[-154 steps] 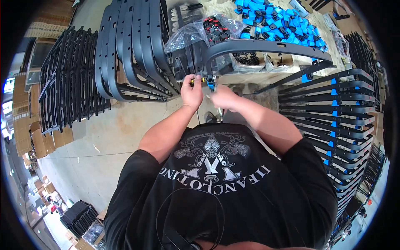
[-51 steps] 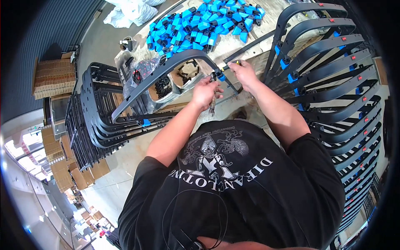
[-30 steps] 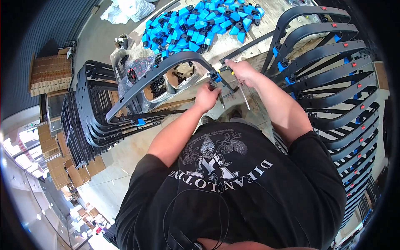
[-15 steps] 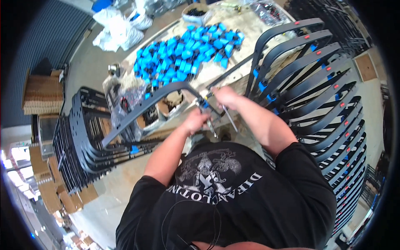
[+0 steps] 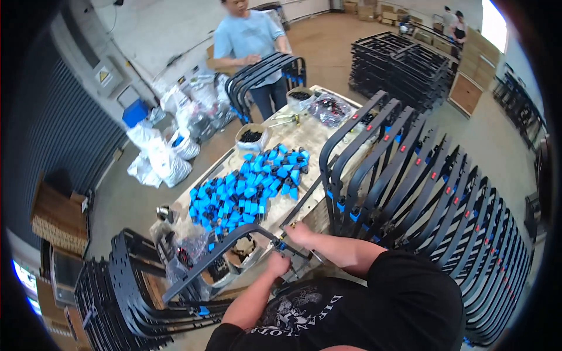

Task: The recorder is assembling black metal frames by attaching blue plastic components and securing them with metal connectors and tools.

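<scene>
Left hand [image 5: 278, 264] and right hand [image 5: 300, 234] clenched, forearms bent inward.

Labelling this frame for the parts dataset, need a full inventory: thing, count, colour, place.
curved black metal frame: one, black, in both hands at the table's near end
small blue plastic blocks: many, blue, heaped on the worktable
racked black curved frames with blue and red clips: many, right of table
stacked black frames: many, lower left
white plastic bags: several, floor left
round tub of dark parts: one, on the table beyond the blocks
co-worker in light blue shirt: one, far end
left hand: grip on frame
right hand: on frame
</scene>
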A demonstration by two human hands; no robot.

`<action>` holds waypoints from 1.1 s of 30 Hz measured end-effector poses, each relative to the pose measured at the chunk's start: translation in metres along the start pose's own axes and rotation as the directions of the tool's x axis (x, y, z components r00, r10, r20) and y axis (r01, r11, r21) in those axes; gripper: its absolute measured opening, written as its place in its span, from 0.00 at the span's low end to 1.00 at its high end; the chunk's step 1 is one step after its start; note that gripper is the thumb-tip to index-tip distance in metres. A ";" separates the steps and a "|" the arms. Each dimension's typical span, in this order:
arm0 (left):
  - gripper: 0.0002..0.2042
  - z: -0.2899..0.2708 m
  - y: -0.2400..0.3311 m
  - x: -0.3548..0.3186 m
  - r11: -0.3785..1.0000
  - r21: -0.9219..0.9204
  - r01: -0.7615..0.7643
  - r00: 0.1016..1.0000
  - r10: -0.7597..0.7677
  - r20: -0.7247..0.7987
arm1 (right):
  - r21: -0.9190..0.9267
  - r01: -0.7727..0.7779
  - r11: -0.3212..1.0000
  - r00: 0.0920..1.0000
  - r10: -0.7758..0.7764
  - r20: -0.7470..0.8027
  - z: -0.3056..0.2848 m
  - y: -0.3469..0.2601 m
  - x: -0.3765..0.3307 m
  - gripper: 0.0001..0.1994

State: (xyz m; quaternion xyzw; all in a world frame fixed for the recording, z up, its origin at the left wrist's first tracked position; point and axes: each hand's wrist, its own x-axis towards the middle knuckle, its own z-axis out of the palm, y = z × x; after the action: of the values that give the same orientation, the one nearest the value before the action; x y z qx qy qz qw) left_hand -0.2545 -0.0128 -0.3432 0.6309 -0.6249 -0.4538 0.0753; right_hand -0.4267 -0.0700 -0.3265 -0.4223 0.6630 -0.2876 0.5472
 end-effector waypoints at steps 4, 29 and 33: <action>0.08 -0.048 0.049 -0.017 0.238 -0.866 0.440 0.887 0.035 0.460 | -0.066 0.037 0.997 0.999 -0.039 -0.025 -0.014 -0.013 -0.023 0.37; 0.12 0.017 -0.013 -0.008 0.938 0.268 -0.221 0.922 0.290 -0.255 | -0.063 0.049 0.997 0.999 -0.050 -0.008 -0.001 -0.001 -0.005 0.33; 0.08 -0.014 0.009 0.002 0.921 -0.384 0.065 0.995 -0.028 0.101 | -0.107 -0.010 0.994 0.997 0.002 -0.076 -0.011 -0.014 -0.019 0.29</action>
State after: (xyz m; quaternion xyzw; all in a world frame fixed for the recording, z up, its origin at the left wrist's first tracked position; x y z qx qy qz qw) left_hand -0.2520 -0.0228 -0.3300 0.5964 -0.5107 -0.5987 0.1584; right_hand -0.4326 -0.0608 -0.3026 -0.4378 0.6992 -0.2656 0.4989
